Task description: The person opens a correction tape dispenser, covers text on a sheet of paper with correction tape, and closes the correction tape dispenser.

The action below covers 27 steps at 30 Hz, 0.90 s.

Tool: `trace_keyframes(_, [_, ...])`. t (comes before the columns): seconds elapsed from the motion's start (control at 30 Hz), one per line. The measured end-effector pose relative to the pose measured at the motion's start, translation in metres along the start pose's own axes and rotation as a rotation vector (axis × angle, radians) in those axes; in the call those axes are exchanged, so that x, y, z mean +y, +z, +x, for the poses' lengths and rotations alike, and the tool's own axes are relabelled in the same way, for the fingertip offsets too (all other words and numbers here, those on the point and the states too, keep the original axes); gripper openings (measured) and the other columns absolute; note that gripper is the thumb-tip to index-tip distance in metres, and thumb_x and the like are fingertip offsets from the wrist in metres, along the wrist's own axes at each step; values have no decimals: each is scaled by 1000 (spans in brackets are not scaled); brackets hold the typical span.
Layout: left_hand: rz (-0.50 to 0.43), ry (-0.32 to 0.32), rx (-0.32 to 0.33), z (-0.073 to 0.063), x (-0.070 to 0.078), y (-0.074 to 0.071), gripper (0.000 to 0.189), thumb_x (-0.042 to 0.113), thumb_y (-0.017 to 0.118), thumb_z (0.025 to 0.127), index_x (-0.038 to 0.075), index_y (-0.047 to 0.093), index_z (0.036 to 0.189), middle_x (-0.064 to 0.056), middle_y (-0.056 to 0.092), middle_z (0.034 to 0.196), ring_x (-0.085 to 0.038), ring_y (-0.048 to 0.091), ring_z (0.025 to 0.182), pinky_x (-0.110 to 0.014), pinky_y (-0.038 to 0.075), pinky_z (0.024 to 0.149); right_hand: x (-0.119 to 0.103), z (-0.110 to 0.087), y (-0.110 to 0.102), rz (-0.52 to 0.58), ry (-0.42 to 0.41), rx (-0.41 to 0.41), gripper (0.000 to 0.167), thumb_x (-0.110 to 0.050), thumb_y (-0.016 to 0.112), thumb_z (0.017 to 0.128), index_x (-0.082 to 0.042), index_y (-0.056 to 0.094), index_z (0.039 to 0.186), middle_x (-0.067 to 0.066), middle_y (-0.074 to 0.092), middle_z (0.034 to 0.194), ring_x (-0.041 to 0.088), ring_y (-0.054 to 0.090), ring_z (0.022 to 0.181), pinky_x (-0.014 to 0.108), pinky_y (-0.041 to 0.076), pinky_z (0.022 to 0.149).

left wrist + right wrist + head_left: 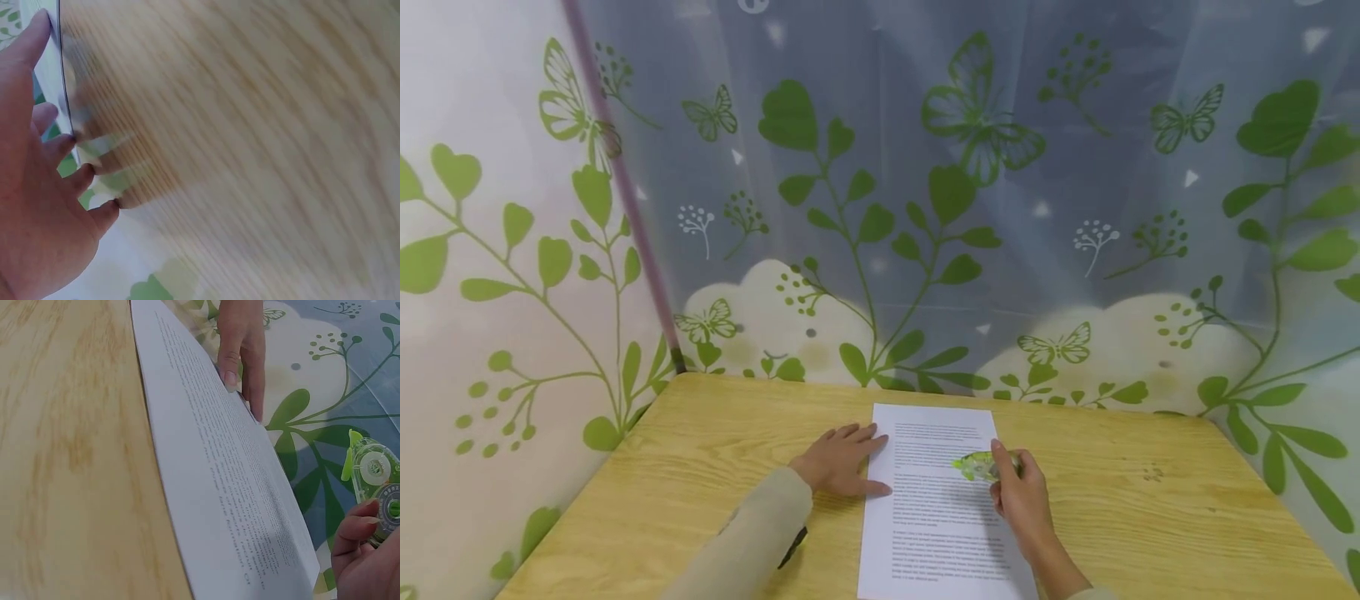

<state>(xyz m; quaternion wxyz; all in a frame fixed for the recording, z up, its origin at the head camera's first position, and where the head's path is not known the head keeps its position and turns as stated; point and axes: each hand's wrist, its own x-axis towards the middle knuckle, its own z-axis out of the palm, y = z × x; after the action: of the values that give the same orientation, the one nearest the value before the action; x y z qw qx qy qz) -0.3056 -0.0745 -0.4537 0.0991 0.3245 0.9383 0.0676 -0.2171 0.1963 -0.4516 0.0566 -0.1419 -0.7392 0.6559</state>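
A printed sheet of paper (936,508) lies flat on the wooden table, its lines of text running across it. My left hand (842,462) rests on the sheet's left edge with fingers and thumb spread. In the left wrist view, that left hand (44,187) shows at the left side, its fingertips along the edge. Over the right part of the sheet, my right hand (1022,496) grips a clear and green correction tape (976,465), its green tip pointing left. In the right wrist view the correction tape (375,469) appears above the curled fingers, with its reels visible through the case.
The wood-grain table (1150,517) extends to both sides of the sheet. A curtain (880,208) printed with green leaves and butterflies hangs behind the table's far edge. Something small and black (792,548) shows beside the left sleeve.
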Motion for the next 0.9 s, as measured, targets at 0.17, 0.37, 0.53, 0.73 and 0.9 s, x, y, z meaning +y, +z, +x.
trace_keyframes(0.17, [21, 4, -22, -2, -2, 1, 83, 67, 49, 87, 18, 31, 151, -8, 22, 156, -33, 19, 141, -54, 18, 110, -1, 0, -1, -2, -3, 19, 59, -61, 48, 91, -5, 43, 106, 2, 47, 62, 11, 42, 51, 22, 33, 45])
trace_keyframes(0.37, [94, 24, -15, -2, -2, 3, 83, 67, 47, 88, 15, 31, 151, -10, 22, 156, -35, 22, 140, -53, 23, 109, -2, 1, -4, 59, 16, 8, 56, -60, 48, 92, -6, 41, 103, 1, 44, 63, 10, 40, 52, 21, 32, 45])
trace_keyframes(0.53, [152, 41, 8, -2, -1, 4, 82, 67, 46, 89, 14, 33, 150, -8, 24, 156, -35, 27, 138, -54, 29, 105, -7, 2, -9, 132, 34, 23, 55, -61, 51, 90, -7, 39, 96, 1, 46, 62, 10, 41, 53, 21, 34, 47])
trace_keyframes(0.73, [181, 64, 48, 0, -2, 8, 83, 69, 44, 88, 14, 34, 149, -7, 30, 154, -36, 30, 136, -54, 32, 104, -18, 7, -14, 166, 6, 54, 54, -54, 64, 85, -11, 34, 98, -1, 43, 61, 10, 39, 53, 23, 35, 49])
trace_keyframes(0.9, [174, 85, 59, 0, 1, 7, 84, 68, 45, 88, 12, 32, 150, -8, 30, 153, -38, 29, 136, -56, 31, 103, -29, 13, -13, 254, -6, 68, 55, -50, 70, 82, -12, 33, 97, -4, 37, 65, 9, 35, 54, 24, 35, 50])
